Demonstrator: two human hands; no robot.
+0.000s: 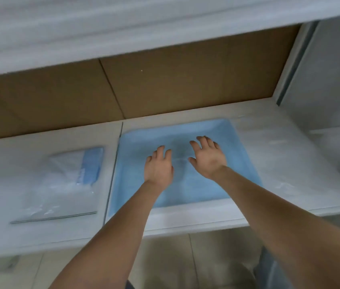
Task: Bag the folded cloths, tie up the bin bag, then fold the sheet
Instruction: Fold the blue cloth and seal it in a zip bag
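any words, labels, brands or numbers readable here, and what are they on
None can be read.
bag: small pale marks beside the blue cloth, too blurred to tell whether they are print.
sheet: no print shows.
cardboard: no print shows.

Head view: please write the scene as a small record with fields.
left hand: open, fingers spread, over the blue sheet
right hand: open, fingers spread, over the same sheet
blue sheet: lies flat on the white table
clear bag: left of the sheet, folded blue cloth inside
contact with sheet: cannot tell
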